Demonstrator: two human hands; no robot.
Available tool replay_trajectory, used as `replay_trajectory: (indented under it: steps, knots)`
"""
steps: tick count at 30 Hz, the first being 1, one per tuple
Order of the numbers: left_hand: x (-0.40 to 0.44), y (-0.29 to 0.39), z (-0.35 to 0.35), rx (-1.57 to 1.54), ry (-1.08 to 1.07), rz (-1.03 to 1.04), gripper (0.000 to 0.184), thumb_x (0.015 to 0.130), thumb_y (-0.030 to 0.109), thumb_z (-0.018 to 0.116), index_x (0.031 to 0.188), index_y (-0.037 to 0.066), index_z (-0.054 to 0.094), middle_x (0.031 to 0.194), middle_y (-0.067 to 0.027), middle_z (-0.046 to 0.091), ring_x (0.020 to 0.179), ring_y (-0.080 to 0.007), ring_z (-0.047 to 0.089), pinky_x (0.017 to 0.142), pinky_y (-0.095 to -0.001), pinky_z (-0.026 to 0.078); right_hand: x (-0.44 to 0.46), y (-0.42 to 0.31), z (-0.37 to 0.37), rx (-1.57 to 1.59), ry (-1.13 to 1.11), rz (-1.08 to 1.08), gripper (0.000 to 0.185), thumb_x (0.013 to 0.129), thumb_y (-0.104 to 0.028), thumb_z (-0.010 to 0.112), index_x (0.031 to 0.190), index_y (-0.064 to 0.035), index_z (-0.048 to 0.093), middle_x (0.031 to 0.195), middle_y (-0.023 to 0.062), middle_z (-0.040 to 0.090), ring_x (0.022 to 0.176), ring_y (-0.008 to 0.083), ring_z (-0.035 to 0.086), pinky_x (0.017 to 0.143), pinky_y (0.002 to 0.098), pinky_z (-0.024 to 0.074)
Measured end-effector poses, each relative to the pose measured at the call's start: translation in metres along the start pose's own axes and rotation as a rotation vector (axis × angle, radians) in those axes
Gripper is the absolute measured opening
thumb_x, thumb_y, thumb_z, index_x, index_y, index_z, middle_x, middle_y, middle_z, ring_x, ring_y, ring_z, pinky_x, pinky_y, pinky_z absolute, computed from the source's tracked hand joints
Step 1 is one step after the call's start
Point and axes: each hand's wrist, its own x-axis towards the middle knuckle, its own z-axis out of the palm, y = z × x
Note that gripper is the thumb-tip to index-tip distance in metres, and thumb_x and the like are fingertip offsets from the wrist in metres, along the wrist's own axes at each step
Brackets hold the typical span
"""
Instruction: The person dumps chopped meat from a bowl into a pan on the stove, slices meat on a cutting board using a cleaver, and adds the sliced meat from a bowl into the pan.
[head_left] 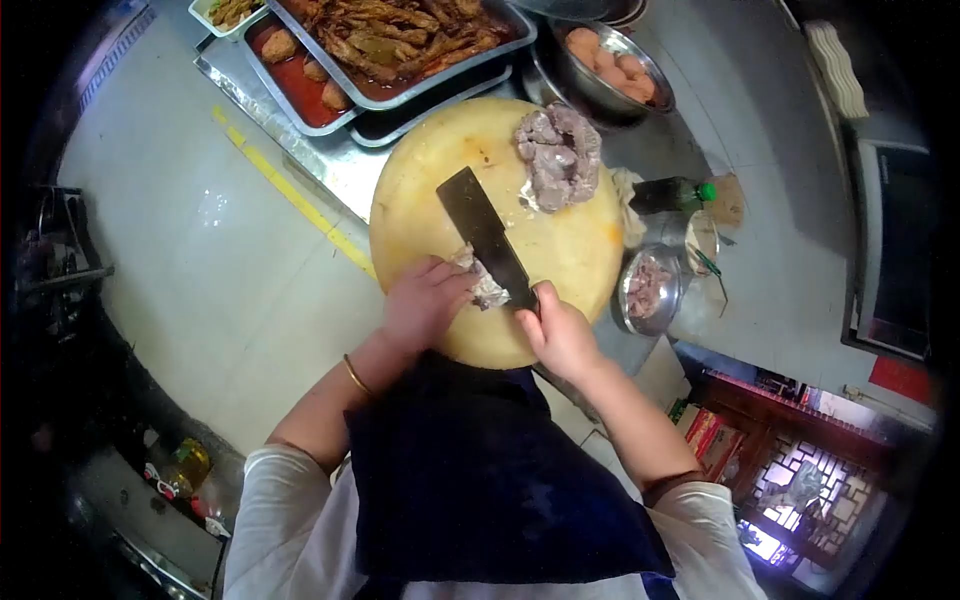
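Observation:
My right hand (560, 335) is wrapped round the handle of a dark, broad-bladed cleaver (482, 228), whose blade points up and to the left over a round yellowish cutting board (420, 150). Beside the blade, my left hand (428, 300) presses its curled fingers on a small piece of pale, greyish meat (487, 290). A heap of larger greyish-pink meat pieces (560, 160) lies at the board's upper right.
Metal trays of dark braised food (390, 40) and red sauce (290, 85) stand behind the board. Right of them is a bowl of round items (620, 70). A green-capped bottle (670, 195) and a bowl of chopped meat (650, 290) are at the right.

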Motion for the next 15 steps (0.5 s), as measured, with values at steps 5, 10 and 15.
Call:
replay_trajectory:
  steps: [5, 10, 15]
  knots:
    - [-0.004, -0.001, -0.001, 0.008, -0.078, -0.070, 0.022, 0.082, 0.020, 0.070, 0.102, 0.012, 0.065, 0.092, -0.0071, 0.064, 0.091, -0.0300, 0.060, 0.079, -0.0413, 0.049, -0.050, -0.022, -0.044, -0.041, 0.043, 0.053, 0.029, 0.093, -0.019, 0.061, 0.113, -0.0053, 0.045, 0.074, 0.0193, 0.063, 0.071, 0.0424, 0.063, 0.061, 0.0482, 0.0478]
    - [-0.003, 0.001, 0.002, 0.062, -0.060, -0.041, 0.023, 0.081, 0.021, 0.070, 0.102, 0.014, 0.065, 0.095, -0.0061, 0.063, 0.095, -0.0293, 0.059, 0.082, -0.0417, 0.047, -0.087, -0.036, -0.056, -0.136, 0.004, 0.046, 0.030, 0.093, -0.023, 0.061, 0.113, -0.0066, 0.045, 0.074, 0.0173, 0.065, 0.068, 0.0411, 0.064, 0.059, 0.0486, 0.0495]
    - [-0.002, -0.002, -0.002, 0.128, -0.095, 0.064, 0.019, 0.082, 0.019, 0.062, 0.101, 0.016, 0.066, 0.098, -0.0016, 0.062, 0.098, -0.0244, 0.057, 0.086, -0.0386, 0.044, -0.075, -0.033, -0.051, -0.237, -0.112, 0.043, 0.033, 0.094, -0.027, 0.061, 0.114, -0.0058, 0.044, 0.075, 0.0182, 0.066, 0.068, 0.0422, 0.064, 0.060, 0.0508, 0.0497]
